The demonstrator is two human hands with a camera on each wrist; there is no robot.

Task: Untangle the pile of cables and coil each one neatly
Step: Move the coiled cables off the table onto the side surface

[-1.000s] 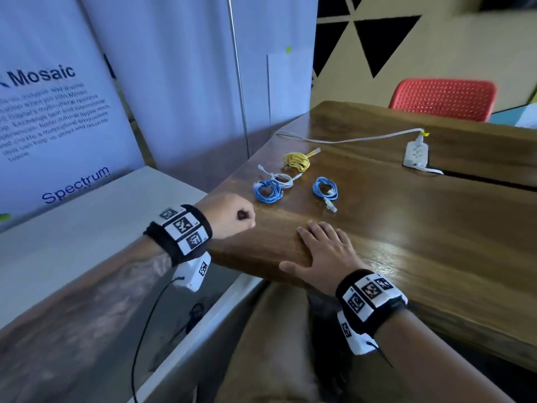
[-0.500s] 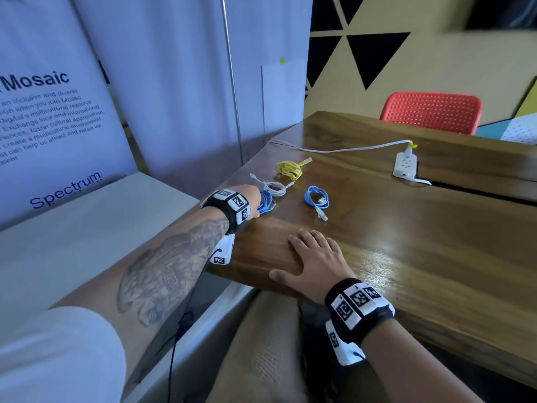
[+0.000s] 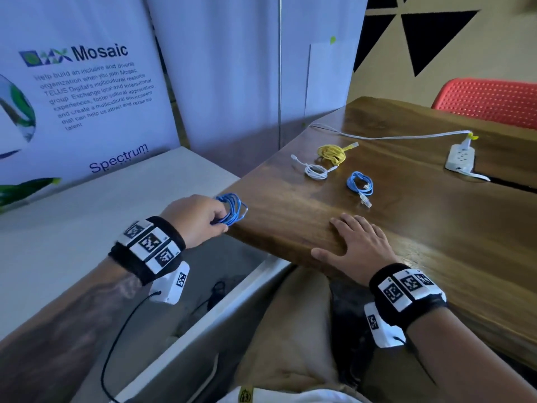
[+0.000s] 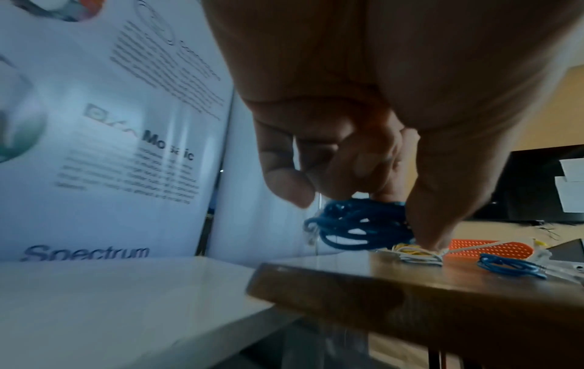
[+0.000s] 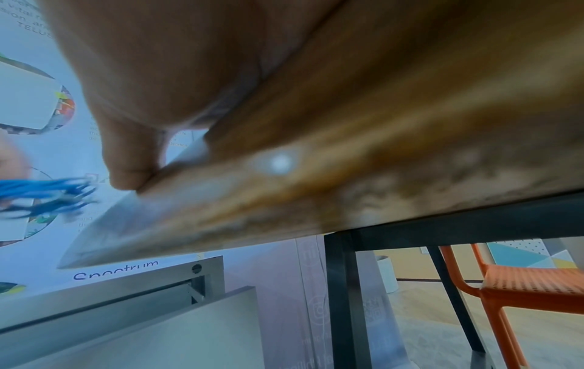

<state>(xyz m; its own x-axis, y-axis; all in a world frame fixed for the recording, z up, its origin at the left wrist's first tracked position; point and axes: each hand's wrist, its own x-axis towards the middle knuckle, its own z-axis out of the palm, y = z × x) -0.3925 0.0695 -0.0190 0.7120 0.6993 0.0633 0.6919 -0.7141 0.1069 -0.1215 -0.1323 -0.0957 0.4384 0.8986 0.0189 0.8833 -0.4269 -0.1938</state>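
a coiled blue cable (image 3: pixel 232 209) sits mid-left of the frame at the tabletop (image 3: pixel 436 242) corner, seemingly lifted clear, pinched in the left hand (image 3: pixel 197 218) grip. the right hand (image 3: pixel 359 247) lies flat, released, at lower centre.

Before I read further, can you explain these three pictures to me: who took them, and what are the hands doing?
No machine here: a person wears three cameras. One on the head looks down at both hands; one on each wrist looks along the fingers. The left hand holds a coiled blue cable at the corner of the wooden table. The right hand lies flat on the table edge. On the table lie a second blue coil, a white coil, a yellow coil and a power strip.
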